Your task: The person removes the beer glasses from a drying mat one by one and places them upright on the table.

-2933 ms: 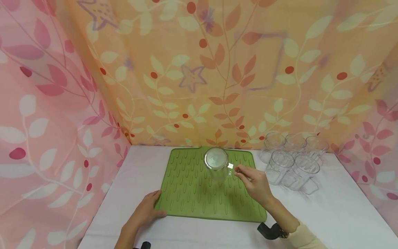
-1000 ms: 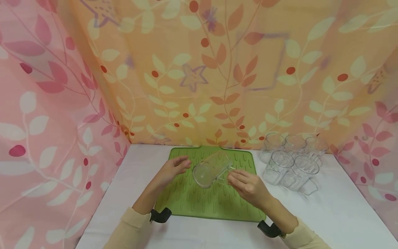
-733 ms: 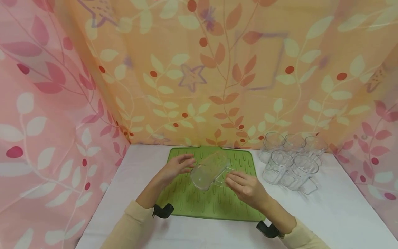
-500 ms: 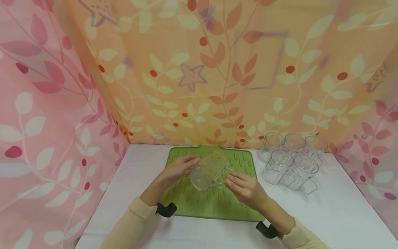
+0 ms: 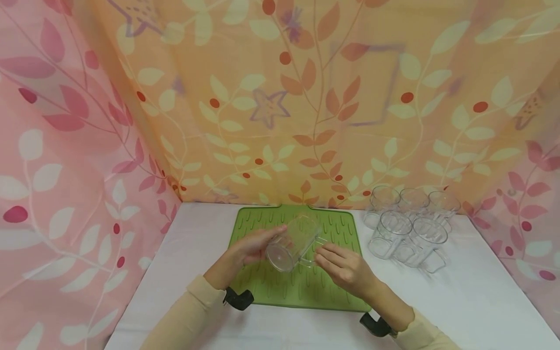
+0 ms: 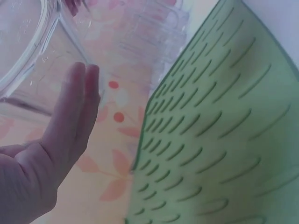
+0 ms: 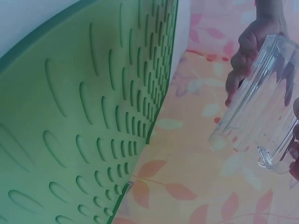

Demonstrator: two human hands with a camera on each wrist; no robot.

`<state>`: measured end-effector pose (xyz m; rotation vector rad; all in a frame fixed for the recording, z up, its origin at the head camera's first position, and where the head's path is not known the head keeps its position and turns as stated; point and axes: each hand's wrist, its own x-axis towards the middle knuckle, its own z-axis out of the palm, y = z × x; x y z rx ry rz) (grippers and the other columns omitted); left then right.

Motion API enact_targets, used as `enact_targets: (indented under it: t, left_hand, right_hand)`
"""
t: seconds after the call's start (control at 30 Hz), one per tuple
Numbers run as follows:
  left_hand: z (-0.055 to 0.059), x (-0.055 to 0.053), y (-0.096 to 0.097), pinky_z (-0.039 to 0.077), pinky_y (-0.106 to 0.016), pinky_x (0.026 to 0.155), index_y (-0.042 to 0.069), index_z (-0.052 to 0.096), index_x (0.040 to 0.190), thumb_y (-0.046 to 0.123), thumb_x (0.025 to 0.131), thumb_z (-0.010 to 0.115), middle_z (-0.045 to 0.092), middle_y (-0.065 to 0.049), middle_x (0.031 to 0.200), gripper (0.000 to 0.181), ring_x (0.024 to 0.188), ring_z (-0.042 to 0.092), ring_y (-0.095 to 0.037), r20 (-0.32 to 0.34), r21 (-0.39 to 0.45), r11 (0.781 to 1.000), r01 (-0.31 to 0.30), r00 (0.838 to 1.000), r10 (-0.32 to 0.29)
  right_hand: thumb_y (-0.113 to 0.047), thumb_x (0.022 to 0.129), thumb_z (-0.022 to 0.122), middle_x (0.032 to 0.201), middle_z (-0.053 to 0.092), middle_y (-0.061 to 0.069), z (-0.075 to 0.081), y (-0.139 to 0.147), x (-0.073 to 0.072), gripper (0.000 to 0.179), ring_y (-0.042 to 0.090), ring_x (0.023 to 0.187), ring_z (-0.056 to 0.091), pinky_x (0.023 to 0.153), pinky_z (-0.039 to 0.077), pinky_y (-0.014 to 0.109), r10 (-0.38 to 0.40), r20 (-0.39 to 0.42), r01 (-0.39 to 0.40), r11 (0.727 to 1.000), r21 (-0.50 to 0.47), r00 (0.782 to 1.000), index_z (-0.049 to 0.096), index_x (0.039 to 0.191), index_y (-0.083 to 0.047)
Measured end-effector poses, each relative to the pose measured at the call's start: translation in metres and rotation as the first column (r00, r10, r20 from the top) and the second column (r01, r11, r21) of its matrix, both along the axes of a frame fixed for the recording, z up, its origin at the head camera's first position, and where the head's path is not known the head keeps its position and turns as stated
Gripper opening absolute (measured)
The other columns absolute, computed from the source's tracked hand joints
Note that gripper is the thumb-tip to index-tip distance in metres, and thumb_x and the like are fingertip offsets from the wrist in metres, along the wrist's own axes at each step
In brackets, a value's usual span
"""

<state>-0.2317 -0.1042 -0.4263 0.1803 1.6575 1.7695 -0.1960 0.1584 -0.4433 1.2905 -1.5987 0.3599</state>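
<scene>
A clear glass mug (image 5: 292, 243) is held tilted above the green ridged mat (image 5: 262, 287), one round end toward the viewer. My right hand (image 5: 343, 267) pinches the mug's handle from the right; in the right wrist view only a few of its fingertips (image 7: 295, 154) show at the edge. From the left, my left hand (image 5: 253, 245) holds the mug's side. In the left wrist view, long fingers of the left hand (image 6: 56, 135) lie along the glass (image 6: 28, 60). The right wrist view shows the left hand (image 7: 247, 51) around the glass from beyond.
Several clear glass mugs (image 5: 430, 231) stand grouped on the white tabletop (image 5: 463, 301), right of the mat. Flowered cloth (image 5: 236, 146) rises behind the table, with pink cloth (image 5: 74, 218) on the left side. Black wrist devices (image 5: 238, 298) sit on both wrists.
My left hand has left the mat's left edge, moved up and right, and come onto the mug. Held by the handle, the mug has tilted and shifted slightly left and down.
</scene>
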Motion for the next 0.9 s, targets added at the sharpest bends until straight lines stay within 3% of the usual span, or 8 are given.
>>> enact_targets:
  t: [0.17,0.6,0.77,0.9]
  left_hand:
    - [-0.0040,0.0005,0.0027,0.058,-0.026,0.078,-0.005,0.033,0.145,0.051,0.099,0.042,0.065,-0.014,0.122,0.073,0.096,0.068,-0.013,0.060,-0.018,1.000,-0.001,0.998,0.002]
    - [-0.0094,0.0010,0.0012,0.061,-0.028,0.078,0.000,0.023,0.150,0.046,0.098,0.046,0.068,-0.009,0.111,0.073,0.091,0.070,-0.011,0.113,0.031,0.999,-0.034,0.993,0.030]
    - [-0.0082,0.0021,0.0011,0.061,-0.026,0.075,-0.002,0.029,0.144,0.039,0.099,0.046,0.071,-0.001,0.097,0.064,0.087,0.071,-0.009,0.118,0.088,0.995,-0.039,0.993,0.029]
    - [-0.0088,0.0032,0.0019,0.061,-0.025,0.075,-0.006,0.036,0.137,0.035,0.099,0.048,0.073,0.000,0.094,0.057,0.088,0.072,-0.009,0.101,0.120,0.991,-0.052,0.994,0.040]
  right_hand:
    - [-0.010,0.100,0.053,0.086,0.076,0.010,-0.0011,0.0004,0.0007,0.025,0.024,0.076,0.072,0.065,0.061,0.033,0.000,0.009,0.000,1.000,0.002,1.000,0.075,0.091,-0.002]
    - [-0.012,0.101,0.052,0.089,0.076,0.009,-0.0013,0.0003,0.0024,0.026,0.024,0.080,0.072,0.068,0.061,0.033,-0.014,0.070,0.013,1.000,0.015,0.997,0.075,0.092,-0.004]
    - [-0.018,0.101,0.053,0.094,0.075,0.009,0.0016,0.0022,0.0034,0.025,0.025,0.086,0.072,0.071,0.061,0.035,-0.049,0.171,0.044,0.998,0.037,0.984,0.073,0.091,-0.008]
    - [-0.028,0.096,0.062,0.101,0.074,0.007,0.0011,0.0055,0.0051,0.019,0.025,0.094,0.069,0.076,0.061,0.035,-0.090,0.304,0.074,0.995,0.064,0.948,0.073,0.092,-0.013]
